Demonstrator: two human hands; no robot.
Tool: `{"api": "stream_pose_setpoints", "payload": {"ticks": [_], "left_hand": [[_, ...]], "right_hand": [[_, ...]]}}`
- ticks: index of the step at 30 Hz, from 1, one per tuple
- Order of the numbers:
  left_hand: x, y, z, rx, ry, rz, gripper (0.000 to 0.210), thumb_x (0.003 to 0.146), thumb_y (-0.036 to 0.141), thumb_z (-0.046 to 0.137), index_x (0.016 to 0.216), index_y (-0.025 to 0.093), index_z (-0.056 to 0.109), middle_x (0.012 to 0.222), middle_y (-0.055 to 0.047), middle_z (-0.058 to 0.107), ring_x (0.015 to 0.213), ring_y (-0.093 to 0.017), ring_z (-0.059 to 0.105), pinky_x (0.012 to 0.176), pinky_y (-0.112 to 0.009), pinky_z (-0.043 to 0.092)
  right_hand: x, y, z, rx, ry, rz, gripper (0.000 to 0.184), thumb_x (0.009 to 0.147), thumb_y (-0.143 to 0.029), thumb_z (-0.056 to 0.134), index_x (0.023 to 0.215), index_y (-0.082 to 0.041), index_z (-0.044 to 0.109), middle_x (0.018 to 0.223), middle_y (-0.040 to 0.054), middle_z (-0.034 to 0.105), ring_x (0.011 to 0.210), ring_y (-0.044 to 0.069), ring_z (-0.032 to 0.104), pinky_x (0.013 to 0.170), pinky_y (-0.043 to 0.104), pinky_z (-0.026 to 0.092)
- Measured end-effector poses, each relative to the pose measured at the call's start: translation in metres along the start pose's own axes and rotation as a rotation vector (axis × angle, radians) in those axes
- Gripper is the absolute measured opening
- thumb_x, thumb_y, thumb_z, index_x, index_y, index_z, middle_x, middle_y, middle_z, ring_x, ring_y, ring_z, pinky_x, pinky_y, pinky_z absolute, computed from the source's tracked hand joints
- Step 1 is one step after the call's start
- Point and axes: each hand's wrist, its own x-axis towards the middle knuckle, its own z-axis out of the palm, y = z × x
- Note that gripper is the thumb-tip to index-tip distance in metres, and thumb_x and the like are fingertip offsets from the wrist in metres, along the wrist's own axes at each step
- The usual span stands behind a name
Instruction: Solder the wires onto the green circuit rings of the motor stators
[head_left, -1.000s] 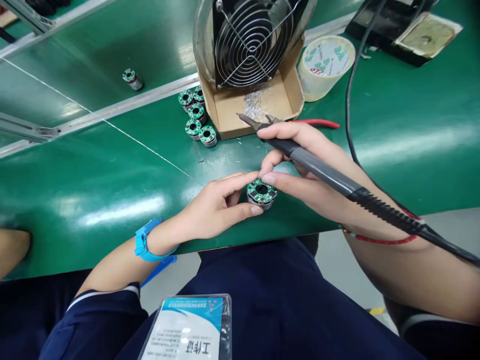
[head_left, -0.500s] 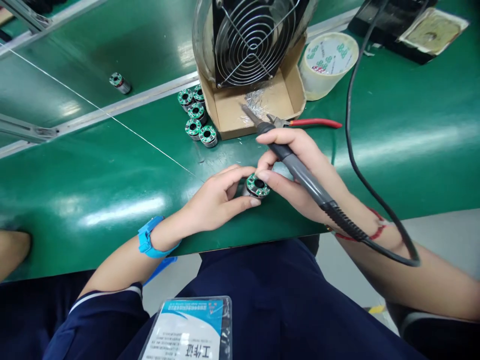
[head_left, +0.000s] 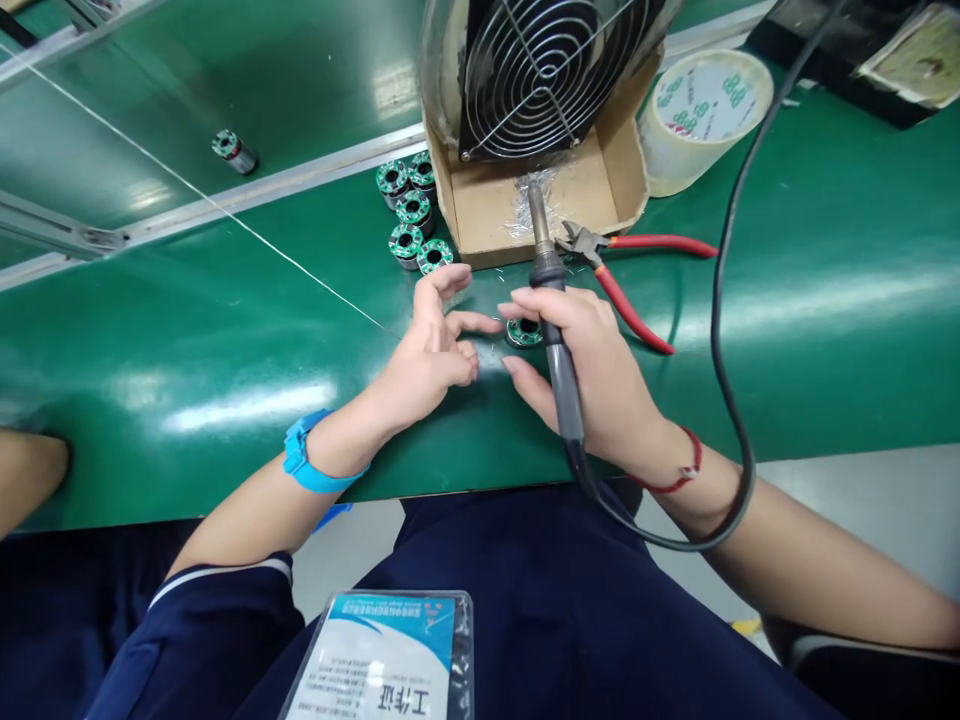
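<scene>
My right hand [head_left: 604, 375] holds a soldering iron [head_left: 563, 385], its tip pointing away over the cardboard tray's front edge. That hand's thumb and forefinger are apart. Just left of the iron, a small round motor with a green circuit board [head_left: 523, 333] stands on the table, partly hidden by my right fingers. My left hand [head_left: 424, 355] is open and empty, fingers spread. Its forefinger ends beside the motor; I cannot tell whether it touches. Red-handled cutting pliers [head_left: 592, 243] lie with handles apart, right of the iron.
Several similar motors [head_left: 406, 241] stand left of the cardboard tray [head_left: 495, 205], which holds a fan [head_left: 546, 75] and wire clippings. A tape roll [head_left: 705, 120] is to its right. A lone motor [head_left: 234, 152] stands farther back. The iron's black cable [head_left: 724, 330] loops on the right.
My left hand has let go of the motor and spread its fingers. The motor is farther from me. The iron has swung more upright in my right hand. More of the pliers shows.
</scene>
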Motion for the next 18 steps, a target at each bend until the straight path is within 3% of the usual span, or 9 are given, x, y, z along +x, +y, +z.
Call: {"api": "stream_pose_setpoints", "payload": {"ticks": [3,6,9,11,13,15,18], "left_hand": [[-0.008,0.007,0.006,0.056,-0.045,0.050,0.083,0.057,0.012,0.049,0.135,0.034,0.028,0.157,-0.010,0.030,0.106,-0.017,0.063,0.055,-0.021,0.048],[-0.012,0.016,0.009,0.305,-0.046,0.188,0.078,0.066,0.010,0.050,0.139,0.031,0.030,0.154,-0.012,0.039,0.101,-0.016,0.064,0.061,-0.025,0.053],[-0.010,0.024,0.006,0.758,-0.010,0.411,0.034,0.085,0.013,0.054,0.118,0.022,0.053,0.116,-0.009,0.065,0.094,-0.017,0.063,0.073,-0.031,0.052],[-0.008,0.025,0.002,0.927,0.018,0.490,0.007,0.094,0.016,0.053,0.095,0.018,0.060,0.089,-0.004,0.067,0.083,-0.015,0.061,0.076,-0.030,0.049],[-0.005,0.022,0.000,0.906,0.046,0.466,0.011,0.095,0.013,0.053,0.088,0.017,0.060,0.080,-0.001,0.065,0.074,-0.012,0.059,0.072,-0.026,0.047],[-0.003,0.017,-0.001,0.827,0.034,0.378,0.011,0.092,0.009,0.055,0.096,0.016,0.062,0.076,0.003,0.063,0.067,-0.009,0.056,0.067,-0.023,0.044],[-0.001,0.008,0.000,0.805,-0.013,0.311,0.017,0.090,0.008,0.057,0.103,0.016,0.064,0.072,0.005,0.061,0.061,-0.008,0.052,0.064,-0.022,0.040]], "right_hand": [[0.001,-0.013,0.003,0.100,0.039,-0.044,0.042,0.090,-0.023,0.060,0.129,-0.032,0.049,0.105,0.0018,0.073,0.106,0.023,0.065,0.093,0.045,0.051],[0.003,-0.019,0.003,0.167,0.075,-0.004,0.032,0.092,-0.021,0.059,0.121,-0.033,0.054,0.089,-0.0023,0.072,0.095,0.021,0.066,0.090,0.044,0.050],[0.003,-0.016,-0.007,0.205,0.237,0.116,0.031,0.091,-0.023,0.065,0.120,-0.030,0.058,0.088,-0.0031,0.071,0.088,0.019,0.067,0.095,0.044,0.051],[0.001,-0.012,-0.017,0.224,0.292,0.196,0.036,0.091,-0.022,0.065,0.125,-0.030,0.058,0.092,-0.0025,0.072,0.090,0.017,0.070,0.099,0.042,0.053],[-0.004,-0.006,-0.027,0.213,0.268,0.253,0.039,0.093,-0.022,0.063,0.131,-0.031,0.059,0.095,-0.0015,0.074,0.092,0.017,0.072,0.098,0.039,0.056],[-0.011,0.000,-0.034,0.187,0.246,0.284,0.042,0.093,-0.025,0.063,0.134,-0.032,0.061,0.096,0.0002,0.076,0.089,0.018,0.074,0.092,0.037,0.058],[-0.025,0.008,-0.038,0.182,0.302,0.235,0.037,0.088,-0.030,0.070,0.125,-0.029,0.070,0.097,0.0036,0.077,0.077,0.018,0.073,0.075,0.037,0.059]]}}
